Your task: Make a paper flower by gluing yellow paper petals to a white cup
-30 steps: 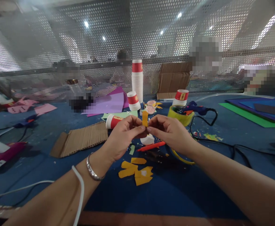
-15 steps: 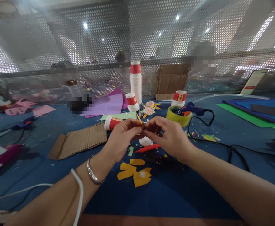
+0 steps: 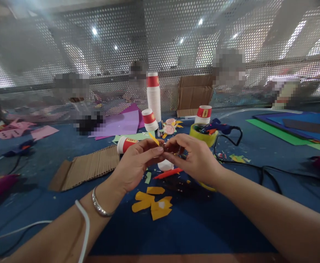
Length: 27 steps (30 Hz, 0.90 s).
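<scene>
Yellow strip (image 3: 153, 138) leans up from our left hand's (image 3: 135, 157) pinch; our right hand (image 3: 196, 155) bunched beside its lower end, hold unclear to us.

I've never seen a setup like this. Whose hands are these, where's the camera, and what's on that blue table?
There's no machine working here: these are a person's bare hands, seen by a camera worn on their head. The left hand pinches a thin yellow strip; the right hand is close beside it, though its grip is hard to see. On the table lie yellow pieces, ridged cardboard and a tipped cup. Behind stands a tall cup stack.
</scene>
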Each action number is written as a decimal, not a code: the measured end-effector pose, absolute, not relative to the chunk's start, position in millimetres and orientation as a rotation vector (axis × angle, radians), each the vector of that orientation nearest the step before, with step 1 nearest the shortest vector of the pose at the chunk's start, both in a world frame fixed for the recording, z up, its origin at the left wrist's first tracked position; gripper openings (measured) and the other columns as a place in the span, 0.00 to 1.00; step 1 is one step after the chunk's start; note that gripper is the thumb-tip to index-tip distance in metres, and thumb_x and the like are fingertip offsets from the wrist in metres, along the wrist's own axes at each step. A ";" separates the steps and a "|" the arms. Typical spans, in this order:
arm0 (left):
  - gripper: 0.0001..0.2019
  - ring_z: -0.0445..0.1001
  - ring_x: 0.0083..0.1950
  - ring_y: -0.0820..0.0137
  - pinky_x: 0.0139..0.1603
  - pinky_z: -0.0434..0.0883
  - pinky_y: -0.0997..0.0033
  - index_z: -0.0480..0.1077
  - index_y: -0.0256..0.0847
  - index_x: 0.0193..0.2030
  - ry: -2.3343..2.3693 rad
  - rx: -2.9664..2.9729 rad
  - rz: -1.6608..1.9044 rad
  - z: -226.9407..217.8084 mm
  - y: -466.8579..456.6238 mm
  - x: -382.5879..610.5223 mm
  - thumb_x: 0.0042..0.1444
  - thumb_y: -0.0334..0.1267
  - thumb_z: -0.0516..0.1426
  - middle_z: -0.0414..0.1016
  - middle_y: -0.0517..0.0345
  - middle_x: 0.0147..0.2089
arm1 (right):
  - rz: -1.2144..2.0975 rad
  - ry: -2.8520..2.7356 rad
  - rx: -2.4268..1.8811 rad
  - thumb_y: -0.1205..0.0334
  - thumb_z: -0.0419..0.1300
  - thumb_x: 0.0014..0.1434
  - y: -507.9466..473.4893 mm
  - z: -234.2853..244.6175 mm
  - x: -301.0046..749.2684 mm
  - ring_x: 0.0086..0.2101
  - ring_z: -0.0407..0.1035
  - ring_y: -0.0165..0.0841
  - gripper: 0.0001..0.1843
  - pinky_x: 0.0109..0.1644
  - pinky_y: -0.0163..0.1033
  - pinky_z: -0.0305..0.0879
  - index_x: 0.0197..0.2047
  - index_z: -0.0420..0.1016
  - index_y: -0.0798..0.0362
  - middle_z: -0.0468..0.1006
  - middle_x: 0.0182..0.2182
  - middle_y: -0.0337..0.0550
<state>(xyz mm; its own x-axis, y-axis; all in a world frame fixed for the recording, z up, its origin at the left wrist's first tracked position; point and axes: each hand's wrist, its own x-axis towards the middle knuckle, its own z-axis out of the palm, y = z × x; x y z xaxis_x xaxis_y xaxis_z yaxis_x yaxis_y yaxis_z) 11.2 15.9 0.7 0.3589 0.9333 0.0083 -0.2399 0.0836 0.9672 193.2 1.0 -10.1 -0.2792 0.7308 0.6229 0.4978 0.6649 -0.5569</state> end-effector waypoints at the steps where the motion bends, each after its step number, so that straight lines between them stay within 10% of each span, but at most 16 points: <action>1: 0.08 0.76 0.41 0.71 0.46 0.74 0.69 0.78 0.39 0.36 0.782 1.153 1.036 0.5 16.7 10.6 0.49 0.35 0.68 0.78 0.57 0.40 | 0.302 -1.958 -0.968 0.59 0.63 0.62 2.2 -7.9 195.7 0.34 0.70 0.34 0.06 0.39 0.40 0.66 0.37 0.71 0.51 0.77 0.32 0.41; 17: 0.13 0.78 0.37 0.71 0.47 0.74 0.69 0.77 0.39 0.42 0.749 1.132 1.104 -3.7 23.3 7.2 0.48 0.30 0.66 0.81 0.57 0.36 | -0.172 -1.616 -1.782 0.63 0.64 0.57 33.1 28.6 300.7 0.29 0.67 0.32 0.05 0.38 0.43 0.60 0.30 0.73 0.52 0.78 0.28 0.48; 27: 0.15 0.82 0.44 0.62 0.44 0.75 0.69 0.76 0.40 0.46 0.704 1.190 1.072 -2.3 23.3 4.3 0.49 0.33 0.67 0.81 0.56 0.37 | 0.458 -1.447 -2.066 0.57 0.63 0.60 49.6 19.9 319.1 0.18 0.71 0.33 0.09 0.24 0.38 0.66 0.34 0.73 0.54 0.78 0.23 0.43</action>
